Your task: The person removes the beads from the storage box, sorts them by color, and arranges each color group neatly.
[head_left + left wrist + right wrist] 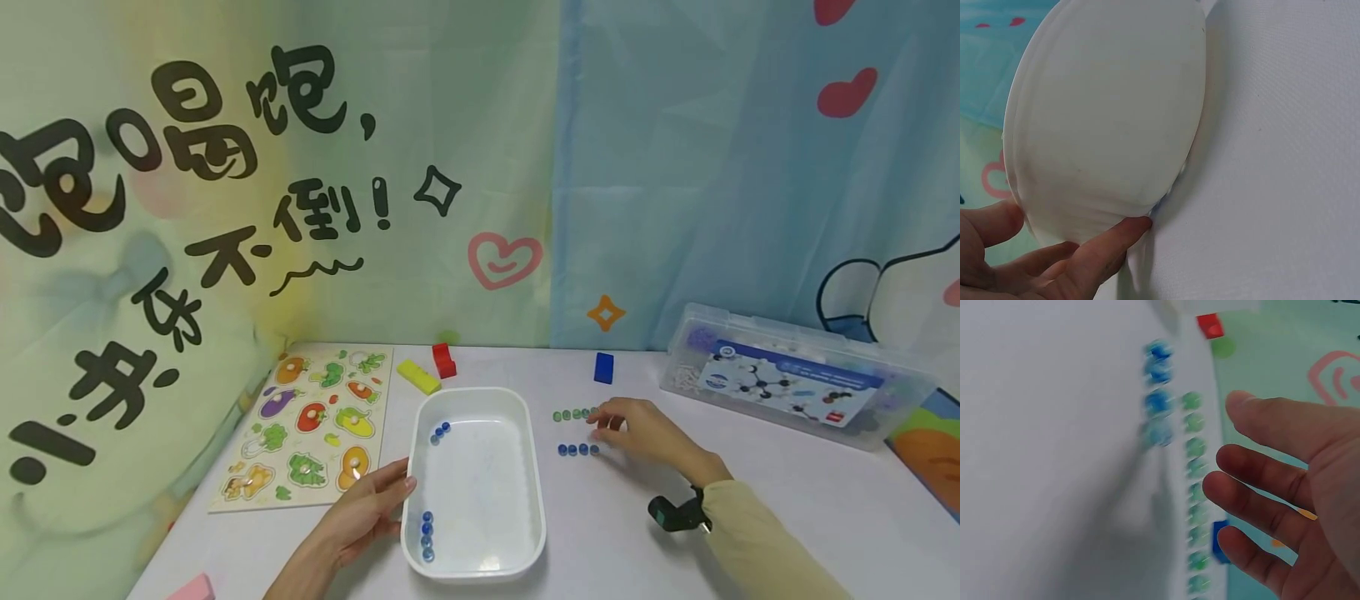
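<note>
Right arm: pale yellow sleeve (772, 537), long, plain, slightly loose, a few soft folds, ends at wrist. Black wrist camera (673, 514) below cuff, small, chunky, rounded casing, dark greenish patch on its front end. Narrow black strap (698, 492) at wrist; small shiny silvery bit (707, 527) beside casing. Right hand (637, 427) bare, slim fingers. Left hand (371, 504) bare too, forearm uncovered down to frame edge. Sleeve fabric looks matte, fine weave too small to tell.

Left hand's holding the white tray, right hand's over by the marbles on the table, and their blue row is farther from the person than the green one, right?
Not quite: the head view shows the blue row is the nearer one and the green row the farther. The rest stands.
</note>
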Demonstrator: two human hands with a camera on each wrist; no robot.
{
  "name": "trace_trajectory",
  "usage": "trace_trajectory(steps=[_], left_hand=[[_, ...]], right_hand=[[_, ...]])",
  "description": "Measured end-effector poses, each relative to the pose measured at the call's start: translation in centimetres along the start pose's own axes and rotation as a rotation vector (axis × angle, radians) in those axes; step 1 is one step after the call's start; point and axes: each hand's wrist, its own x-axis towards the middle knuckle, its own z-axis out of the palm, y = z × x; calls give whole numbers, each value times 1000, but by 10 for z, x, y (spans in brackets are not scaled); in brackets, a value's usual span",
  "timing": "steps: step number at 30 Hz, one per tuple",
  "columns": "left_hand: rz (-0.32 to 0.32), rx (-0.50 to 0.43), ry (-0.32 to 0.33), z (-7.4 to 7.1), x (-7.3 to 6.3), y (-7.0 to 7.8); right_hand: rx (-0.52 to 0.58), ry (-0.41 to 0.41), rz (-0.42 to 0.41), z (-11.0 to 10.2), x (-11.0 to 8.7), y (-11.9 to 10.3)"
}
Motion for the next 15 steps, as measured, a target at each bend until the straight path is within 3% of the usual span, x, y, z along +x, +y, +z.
trace_trajectory(steps=[7,15], left_hand=[[2,2,2,0,-1,1],[-6,5,1,1,0,1]], right_hand=[[60,18,-139,-6,18,-34],[58,-99,-273,13,43,-107]])
